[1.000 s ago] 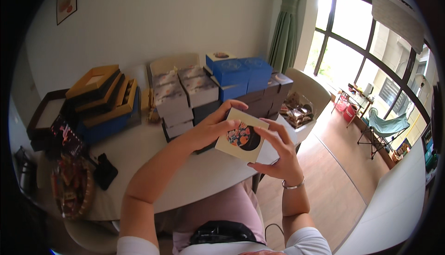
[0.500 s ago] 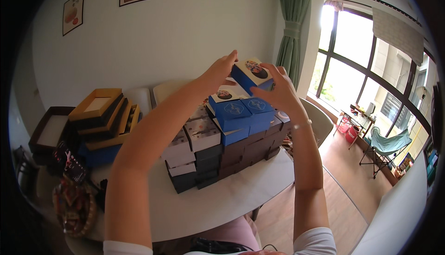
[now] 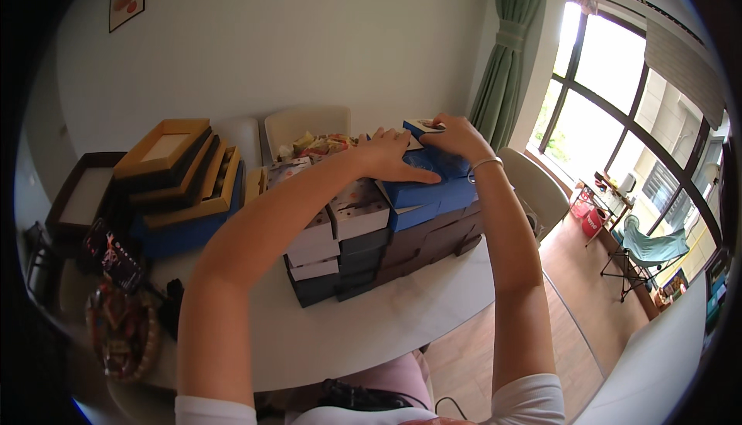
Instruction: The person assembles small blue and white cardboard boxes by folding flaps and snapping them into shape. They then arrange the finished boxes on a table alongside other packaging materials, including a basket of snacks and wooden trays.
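My left hand (image 3: 389,158) lies with fingers spread over the tops of the blue boxes (image 3: 417,195) in the stack, holding nothing. At the stack's far side, my right hand (image 3: 457,141) grips a small blue box with a cream top (image 3: 416,125), thumb on the near side. My fingers hide part of it. Under the blue boxes are dark brown boxes (image 3: 417,246). To their left, pale grey patterned boxes (image 3: 360,210) sit on dark grey boxes (image 3: 315,289). The whole stack stands on a white table (image 3: 363,340).
Open yellow and black box trays (image 3: 164,154) are piled at the left, beside a dark open box (image 3: 81,193). A phone (image 3: 116,255) and a woven basket (image 3: 124,332) are at the near left. Colourful packets (image 3: 321,145) lie behind the stack. Chairs (image 3: 533,185) surround the table.
The blue box held up between both hands has come down onto the stack's far side. My left hand has left it and moved onto the neighbouring blue boxes. The view has tilted down.
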A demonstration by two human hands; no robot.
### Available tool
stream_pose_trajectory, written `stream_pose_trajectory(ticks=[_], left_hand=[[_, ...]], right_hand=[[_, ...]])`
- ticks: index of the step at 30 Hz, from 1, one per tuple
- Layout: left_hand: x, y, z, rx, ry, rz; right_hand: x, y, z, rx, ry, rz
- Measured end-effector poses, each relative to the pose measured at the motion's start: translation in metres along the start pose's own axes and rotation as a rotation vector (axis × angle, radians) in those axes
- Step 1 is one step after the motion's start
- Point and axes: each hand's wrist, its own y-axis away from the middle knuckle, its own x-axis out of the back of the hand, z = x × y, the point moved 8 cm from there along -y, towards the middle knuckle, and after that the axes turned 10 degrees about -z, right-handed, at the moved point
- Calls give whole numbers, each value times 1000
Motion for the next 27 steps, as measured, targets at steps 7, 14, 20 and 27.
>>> stream_pose_trajectory(ticks=[7,14,20,27], left_hand=[[-3,1,2,0,0,25],[54,91,19,-269,173,583],[-1,244,68,-540,-146,640],[-210,307,22,-487,-22,22]], right_hand=[[0,9,-9,142,-33,-56],[53,90,-39,438,-75,556],[19,251,-43,646,-311,569],[-197,266,-12,624,-390,115]])
